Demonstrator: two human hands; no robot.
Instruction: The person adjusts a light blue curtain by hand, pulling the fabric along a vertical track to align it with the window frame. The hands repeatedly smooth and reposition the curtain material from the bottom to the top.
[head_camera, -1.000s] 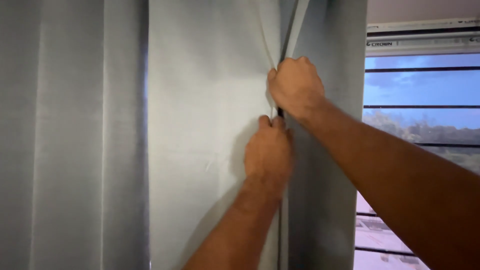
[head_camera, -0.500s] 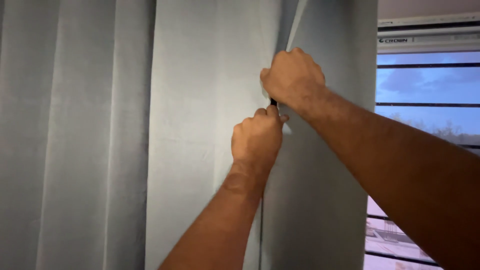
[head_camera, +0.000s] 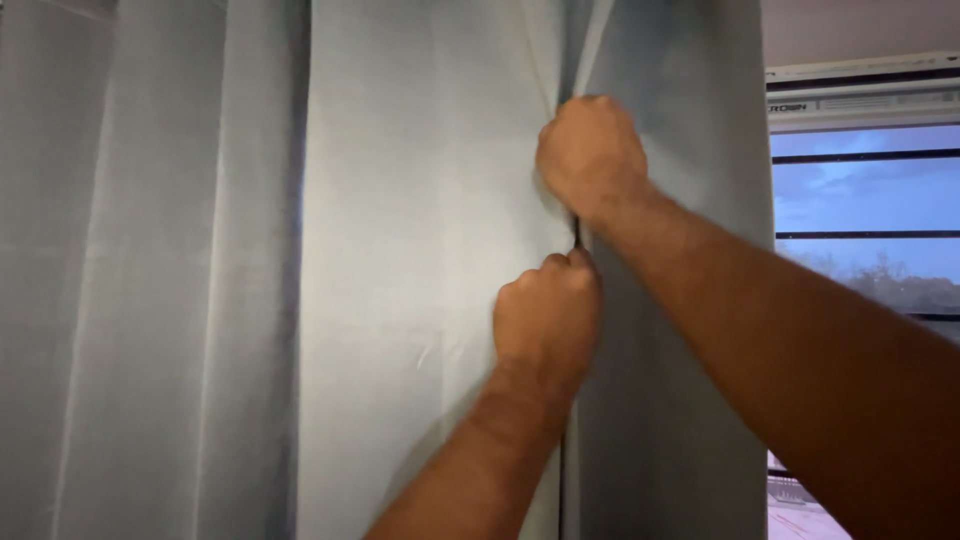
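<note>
Two pale grey-blue curtain panels hang side by side, the left curtain panel (head_camera: 420, 250) and the right curtain panel (head_camera: 670, 420), meeting at a vertical seam. My right hand (head_camera: 592, 160) is clenched on the curtain edges high on the seam. My left hand (head_camera: 545, 325) is clenched just below it, gripping the same edges. A thin dark line (head_camera: 577, 235), perhaps a gap or a cord, shows between the two fists; what it is I cannot tell.
More pleated curtain fabric (head_camera: 140, 280) fills the left side. At the right a window (head_camera: 865, 210) with dark horizontal bars shows dusk sky and trees, below a white frame and ceiling.
My left hand has slid down the seam, away from my right hand, which stays gripping higher up. The view has shifted slightly.
</note>
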